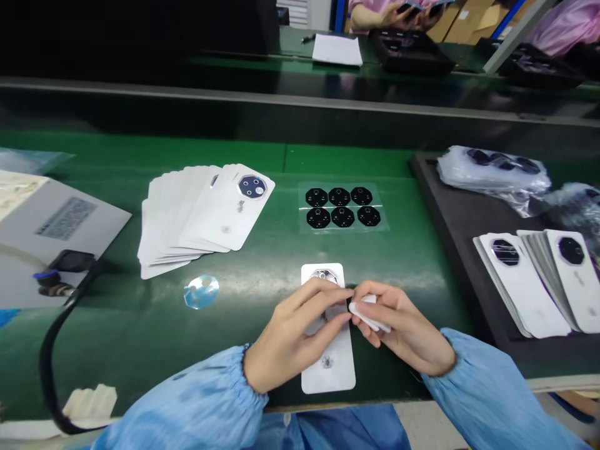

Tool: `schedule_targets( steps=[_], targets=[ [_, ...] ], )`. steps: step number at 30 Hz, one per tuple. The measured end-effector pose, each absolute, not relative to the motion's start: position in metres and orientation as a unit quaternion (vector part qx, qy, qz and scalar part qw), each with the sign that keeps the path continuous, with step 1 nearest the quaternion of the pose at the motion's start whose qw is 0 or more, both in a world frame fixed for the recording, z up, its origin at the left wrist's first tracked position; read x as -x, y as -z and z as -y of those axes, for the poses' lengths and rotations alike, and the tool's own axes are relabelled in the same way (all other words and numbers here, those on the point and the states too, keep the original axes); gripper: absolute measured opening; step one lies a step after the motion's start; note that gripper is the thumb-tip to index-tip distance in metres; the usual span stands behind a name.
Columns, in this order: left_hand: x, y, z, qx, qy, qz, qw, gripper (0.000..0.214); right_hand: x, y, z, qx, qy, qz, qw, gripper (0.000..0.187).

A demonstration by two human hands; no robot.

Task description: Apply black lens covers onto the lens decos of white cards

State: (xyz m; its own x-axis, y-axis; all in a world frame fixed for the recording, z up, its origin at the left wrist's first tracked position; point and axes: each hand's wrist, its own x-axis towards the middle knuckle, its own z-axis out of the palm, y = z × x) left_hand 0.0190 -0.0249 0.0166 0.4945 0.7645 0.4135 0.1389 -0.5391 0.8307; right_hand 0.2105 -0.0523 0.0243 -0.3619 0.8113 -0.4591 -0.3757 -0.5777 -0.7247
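The right grip (403,326) pinches a folded white wipe (368,315) between thumb and fingers, just beside the left grip (290,331), which lies spread across a white phone back panel (330,369). The panel sits flat on the green bench (225,356) beneath that grip, its long axis running away from the person, camera ring at the far end. Off to the right, a clear plastic bag (492,178) holds black octagonal pieces.

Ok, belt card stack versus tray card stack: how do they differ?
The belt stack rests on green, the tray stack on black. The belt stack's top card carries a dark blue patch with circles; the tray stack's cards carry black octagons. The belt stack is one fan, the tray stack two piles. Both are white, round-cornered cards.
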Motion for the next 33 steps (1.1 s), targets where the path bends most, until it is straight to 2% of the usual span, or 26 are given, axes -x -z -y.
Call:
schedule_targets(
  steps=[4, 7, 10, 13, 16, 18, 20, 24, 28, 33],
  targets=[
    [-0.014, -0.017, 0.03, -0.78, -0.402, -0.289, 0.383, 0.024, -0.204, -0.021, 0.055, 0.408, -0.795, 0.256, 0.368, 0.013],
    [-0.012, -0.016, 0.039, -0.756, -0.386, -0.33, 0.413, 0.018, -0.203, -0.02, 0.062, 0.44, -0.75, 0.333, 0.366, 0.011],
    [-0.013, -0.016, 0.05, -0.707, -0.366, -0.392, 0.46, 0.012, -0.201, -0.021, 0.073, 0.494, -0.618, 0.487, 0.37, 0.004],
    [-0.014, -0.017, 0.058, -0.65, -0.329, -0.438, 0.526, 0.01, -0.197, -0.024, 0.081, 0.484, -0.474, 0.628, 0.383, 0.015],
    [-0.012, -0.019, 0.06, -0.635, -0.303, -0.444, 0.554, 0.009, -0.195, -0.025, 0.082, 0.459, -0.419, 0.688, 0.375, 0.019],
    [-0.007, -0.019, 0.059, -0.663, -0.297, -0.44, 0.527, 0.007, -0.196, -0.025, 0.079, 0.468, -0.403, 0.705, 0.348, 0.016],
    [-0.001, -0.016, 0.056, -0.712, -0.288, -0.452, 0.454, 0.008, -0.198, -0.024, 0.073, 0.482, -0.387, 0.716, 0.324, 0.014],
    [0.013, -0.008, 0.047, -0.788, -0.226, -0.489, 0.298, 0.044, -0.201, -0.019, 0.057, 0.518, -0.353, 0.723, 0.292, 0.013],
    [0.019, 0.0, 0.035, -0.836, -0.17, -0.457, 0.25, 0.067, -0.196, -0.016, 0.039, 0.507, -0.263, 0.788, 0.231, 0.014],
    [0.018, 0.003, 0.028, -0.863, -0.138, -0.438, 0.209, 0.07, -0.191, -0.017, 0.028, 0.464, -0.179, 0.853, 0.157, 0.011]
  ],
)
